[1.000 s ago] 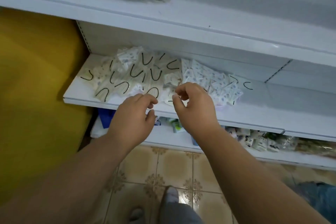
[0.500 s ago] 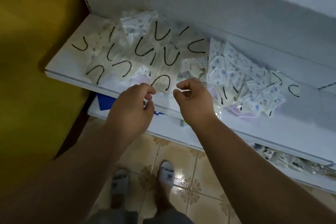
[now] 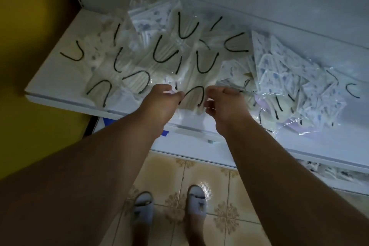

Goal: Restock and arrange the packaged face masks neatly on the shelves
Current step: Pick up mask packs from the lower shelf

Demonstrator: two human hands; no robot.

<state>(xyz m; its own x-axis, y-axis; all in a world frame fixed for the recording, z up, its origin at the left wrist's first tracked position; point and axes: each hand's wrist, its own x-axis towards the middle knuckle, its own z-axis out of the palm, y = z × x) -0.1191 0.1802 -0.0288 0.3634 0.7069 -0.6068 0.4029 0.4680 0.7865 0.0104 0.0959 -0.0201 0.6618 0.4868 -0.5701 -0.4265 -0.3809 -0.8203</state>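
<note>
You are leaning in closer over the shelf (image 3: 50,94) than half a second ago, so the upper shelf has gone out of view and your slippers (image 3: 196,201) are showing on the tiled floor (image 3: 165,177). Your left hand (image 3: 161,100) and right hand (image 3: 225,104) have pushed forward from the shelf's front edge onto the pile. They are now pinching the two sides of one cream mask packet (image 3: 192,99) at the front, its black ear loop arching between them. The fingers of both hands are curling in on the packet's edges, where before they were hovering just short of it. The cream packets (image 3: 163,56) are lying scattered across the left of the shelf, overlapping each other. The blue-patterned packets (image 3: 283,78) are heaped to the right, just beside your right hand.
</note>
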